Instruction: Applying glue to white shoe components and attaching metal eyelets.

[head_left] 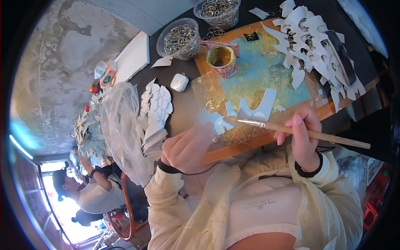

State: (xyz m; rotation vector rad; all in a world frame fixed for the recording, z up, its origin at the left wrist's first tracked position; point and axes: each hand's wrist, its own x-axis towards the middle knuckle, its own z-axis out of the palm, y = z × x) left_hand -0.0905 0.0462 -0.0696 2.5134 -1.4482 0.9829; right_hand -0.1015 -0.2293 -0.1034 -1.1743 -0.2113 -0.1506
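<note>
Wooden brush (276,126) pinched in right fingers (296,120), left fingers (203,132) near white cutout (251,113), grip unclear

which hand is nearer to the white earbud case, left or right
Left. The left hand is below the white earbud case in the picture; the right hand is farther off, to the lower right, holding a wooden-handled brush.

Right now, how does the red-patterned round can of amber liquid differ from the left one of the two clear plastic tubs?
The red-patterned round can has opaque walls; the left clear plastic tub is see-through. The can holds amber, liquid-looking stuff; the tub holds small metal pieces. The can looks narrower than the tub. Both are round and open-topped.
</note>
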